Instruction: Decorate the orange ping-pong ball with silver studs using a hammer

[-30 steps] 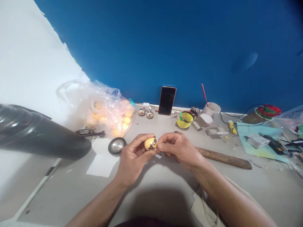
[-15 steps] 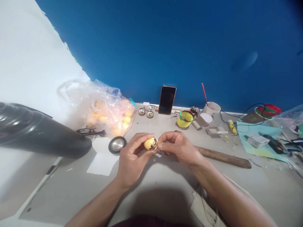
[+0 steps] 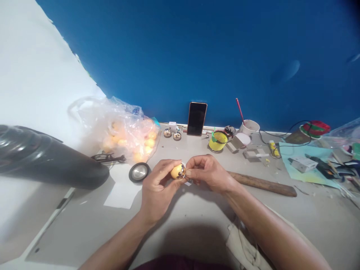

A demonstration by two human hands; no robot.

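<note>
My left hand (image 3: 156, 189) is closed round a small yellow ball (image 3: 177, 171) with dark and shiny marks on it, held just above the grey table (image 3: 84, 225). My right hand (image 3: 209, 173) is pinched against the ball's right side; whatever is between its fingertips is too small to make out. Both hands meet in the middle of the table.
A clear bag of yellow balls (image 3: 123, 129) lies at left, with glasses (image 3: 108, 157), a round metal lid (image 3: 139, 172) and white paper (image 3: 122, 195) near it. A phone (image 3: 197, 118) leans on the blue wall. A yellow cup (image 3: 217, 141), a wooden stick (image 3: 261, 183) and clutter fill the right. A black object (image 3: 47, 159) lies far left.
The hands and ball have stayed together almost unmoved; the view has shifted slightly, so the things at the right sit a little further left and higher.
</note>
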